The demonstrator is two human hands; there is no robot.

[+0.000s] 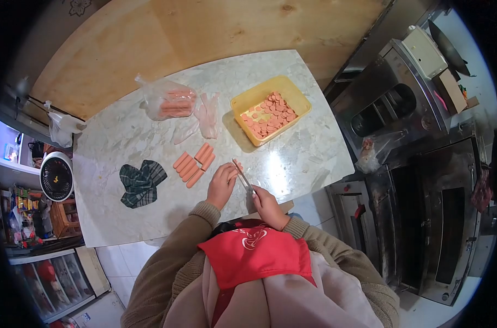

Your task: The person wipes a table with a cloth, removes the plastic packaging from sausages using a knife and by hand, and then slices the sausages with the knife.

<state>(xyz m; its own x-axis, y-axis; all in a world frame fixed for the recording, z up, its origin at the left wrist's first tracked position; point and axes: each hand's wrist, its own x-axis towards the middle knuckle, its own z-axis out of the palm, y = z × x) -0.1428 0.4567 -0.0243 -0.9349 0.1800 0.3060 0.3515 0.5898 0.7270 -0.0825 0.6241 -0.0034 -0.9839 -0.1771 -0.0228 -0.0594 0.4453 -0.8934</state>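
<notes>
My right hand (pixel 265 204) is closed round the handle of a knife (pixel 243 174), whose blade points up and to the left. Beside the blade, the bent fingers of my left hand (pixel 222 185) press on a sausage that they mostly hide. Small cut slices (pixel 238 165) lie by the blade tip. Left of my left hand, several whole sausages (pixel 189 167) rest side by side on the marble-patterned table (pixel 204 71). A yellow plastic container (pixel 300 104) beyond my hands holds many round pink slices (pixel 270 117).
A plastic bag of sausages (pixel 177 104) and a crumpled pinkish bag (pixel 207 117) lie at the table's back. A dark checked cloth (pixel 142 183) is at the left. A fan (pixel 57 176) stands beyond the left edge, metal ovens (pixel 387 112) at the right.
</notes>
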